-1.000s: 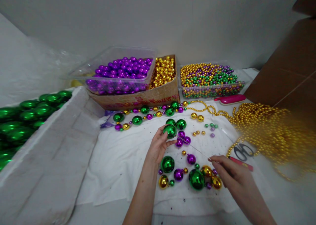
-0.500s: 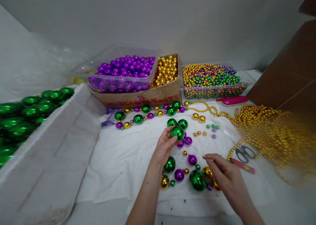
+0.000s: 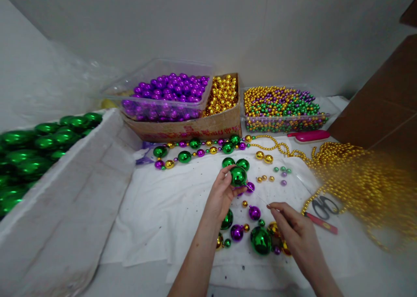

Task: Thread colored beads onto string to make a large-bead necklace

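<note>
My left hand (image 3: 224,190) grips a large shiny green bead (image 3: 239,176) above the white cloth. A thin pale string (image 3: 259,197) runs from the lower right of this bead to my right hand (image 3: 289,223), whose thumb and forefinger pinch its end. Just behind the held bead lie two more green beads (image 3: 243,164) and purple beads (image 3: 250,187), partly covered by my fingers. Below the string rest a purple bead (image 3: 254,212), a small gold bead (image 3: 245,204) and a big green bead (image 3: 260,240). My right hand partly hides gold beads (image 3: 273,229).
Behind are a clear tub of purple beads (image 3: 172,88), a cardboard box (image 3: 182,131) with gold beads, and a tub of mixed beads (image 3: 283,108). A foam box (image 3: 84,193) of green beads stands left. Scissors (image 3: 325,207), a red-handled tool (image 3: 321,223) and gold bead strands (image 3: 342,171) lie right.
My left hand has shifted slightly right with the green bead, and its fingers now reach out beneath it. My right hand keeps its pinch on the string in nearly the same place.
</note>
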A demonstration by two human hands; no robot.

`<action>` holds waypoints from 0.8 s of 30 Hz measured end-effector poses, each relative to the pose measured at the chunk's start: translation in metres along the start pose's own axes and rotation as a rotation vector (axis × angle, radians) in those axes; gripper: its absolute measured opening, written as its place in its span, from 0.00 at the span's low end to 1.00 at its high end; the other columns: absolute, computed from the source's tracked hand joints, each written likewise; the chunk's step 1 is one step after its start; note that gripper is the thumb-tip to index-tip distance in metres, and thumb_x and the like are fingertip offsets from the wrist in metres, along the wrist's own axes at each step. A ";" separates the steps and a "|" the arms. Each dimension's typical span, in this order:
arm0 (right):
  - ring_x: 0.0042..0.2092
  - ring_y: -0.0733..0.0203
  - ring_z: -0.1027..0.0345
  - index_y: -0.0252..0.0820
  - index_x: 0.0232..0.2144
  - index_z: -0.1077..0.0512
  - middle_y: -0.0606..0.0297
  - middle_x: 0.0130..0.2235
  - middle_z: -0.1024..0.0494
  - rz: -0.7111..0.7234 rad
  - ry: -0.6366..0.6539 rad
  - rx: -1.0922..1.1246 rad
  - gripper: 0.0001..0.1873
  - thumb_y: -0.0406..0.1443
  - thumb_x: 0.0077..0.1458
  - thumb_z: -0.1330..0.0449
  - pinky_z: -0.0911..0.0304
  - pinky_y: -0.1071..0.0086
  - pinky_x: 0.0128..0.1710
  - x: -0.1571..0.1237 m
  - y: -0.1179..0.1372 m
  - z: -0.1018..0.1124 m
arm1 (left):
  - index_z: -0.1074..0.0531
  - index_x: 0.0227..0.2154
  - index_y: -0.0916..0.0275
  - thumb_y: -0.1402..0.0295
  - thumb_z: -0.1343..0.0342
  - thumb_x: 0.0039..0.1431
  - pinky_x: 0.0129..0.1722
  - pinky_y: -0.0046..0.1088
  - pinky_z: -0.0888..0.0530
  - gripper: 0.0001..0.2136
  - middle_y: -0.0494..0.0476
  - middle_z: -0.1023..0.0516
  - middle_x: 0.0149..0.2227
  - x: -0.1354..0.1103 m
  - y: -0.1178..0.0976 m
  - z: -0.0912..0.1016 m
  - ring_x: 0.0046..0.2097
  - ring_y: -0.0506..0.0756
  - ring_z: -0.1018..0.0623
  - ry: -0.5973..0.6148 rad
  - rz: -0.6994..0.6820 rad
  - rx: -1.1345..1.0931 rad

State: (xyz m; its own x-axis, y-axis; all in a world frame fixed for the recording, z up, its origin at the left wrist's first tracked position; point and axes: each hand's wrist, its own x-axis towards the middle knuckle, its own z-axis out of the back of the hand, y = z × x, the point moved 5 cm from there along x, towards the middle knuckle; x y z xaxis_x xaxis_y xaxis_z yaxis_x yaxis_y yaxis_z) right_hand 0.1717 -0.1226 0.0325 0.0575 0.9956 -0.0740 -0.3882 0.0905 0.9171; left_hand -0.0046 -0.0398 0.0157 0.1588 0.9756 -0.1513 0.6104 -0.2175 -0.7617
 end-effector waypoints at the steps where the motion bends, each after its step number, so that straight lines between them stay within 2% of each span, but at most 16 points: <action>1: 0.24 0.64 0.36 0.39 0.37 0.27 0.67 0.25 0.27 0.007 -0.011 0.006 0.17 0.45 0.59 0.49 0.43 0.74 0.20 0.001 0.003 0.000 | 0.33 0.46 0.59 0.63 0.44 0.57 0.38 0.36 0.25 0.14 0.58 0.25 0.43 0.001 0.002 0.001 0.41 0.57 0.23 -0.026 0.004 -0.028; 5: 0.23 0.65 0.36 0.40 0.32 0.29 0.69 0.22 0.31 0.096 -0.177 0.034 0.12 0.42 0.58 0.46 0.41 0.74 0.21 0.004 0.024 0.007 | 0.31 0.41 0.64 0.62 0.43 0.56 0.38 0.34 0.25 0.13 0.61 0.23 0.40 0.004 0.017 0.001 0.39 0.58 0.21 -0.104 0.128 -0.137; 9: 0.29 0.62 0.30 0.41 0.33 0.29 0.64 0.30 0.25 0.263 -0.323 0.108 0.06 0.38 0.57 0.43 0.35 0.72 0.28 0.007 0.053 0.011 | 0.29 0.38 0.67 0.61 0.45 0.57 0.37 0.31 0.24 0.13 0.61 0.22 0.35 0.003 0.028 -0.005 0.35 0.55 0.21 -0.108 0.259 -0.193; 12: 0.33 0.62 0.29 0.42 0.38 0.29 0.63 0.34 0.24 0.417 -0.326 0.087 0.07 0.33 0.59 0.46 0.34 0.69 0.33 0.008 0.070 0.010 | 0.29 0.37 0.67 0.59 0.48 0.59 0.33 0.28 0.23 0.14 0.60 0.22 0.32 0.001 0.029 -0.009 0.32 0.53 0.22 -0.109 0.307 -0.232; 16: 0.40 0.59 0.30 0.40 0.40 0.29 0.60 0.36 0.25 0.623 -0.281 -0.055 0.13 0.26 0.59 0.51 0.34 0.66 0.39 0.003 0.082 0.005 | 0.29 0.36 0.68 0.60 0.50 0.61 0.30 0.26 0.23 0.14 0.60 0.21 0.31 0.001 0.027 -0.009 0.30 0.52 0.21 -0.120 0.317 -0.259; 20: 0.46 0.57 0.32 0.38 0.45 0.31 0.56 0.42 0.26 0.678 -0.235 -0.140 0.18 0.23 0.57 0.53 0.35 0.64 0.44 -0.001 0.081 0.000 | 0.29 0.36 0.68 0.60 0.50 0.61 0.28 0.25 0.23 0.14 0.61 0.21 0.32 0.002 0.025 -0.009 0.29 0.52 0.22 -0.101 0.313 -0.244; 24: 0.43 0.57 0.31 0.35 0.45 0.32 0.55 0.39 0.25 0.723 -0.272 -0.182 0.18 0.22 0.57 0.54 0.34 0.64 0.41 -0.001 0.084 -0.002 | 0.28 0.37 0.69 0.59 0.51 0.62 0.30 0.25 0.23 0.15 0.62 0.21 0.33 0.003 0.025 -0.009 0.31 0.53 0.22 -0.091 0.323 -0.232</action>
State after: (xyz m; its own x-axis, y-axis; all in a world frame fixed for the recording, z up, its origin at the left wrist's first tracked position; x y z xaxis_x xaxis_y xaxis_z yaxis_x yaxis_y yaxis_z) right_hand 0.1368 -0.1159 0.1089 -0.0529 0.7705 0.6353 -0.5575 -0.5506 0.6213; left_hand 0.0186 -0.0428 0.0019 0.3079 0.8526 -0.4222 0.7013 -0.5033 -0.5049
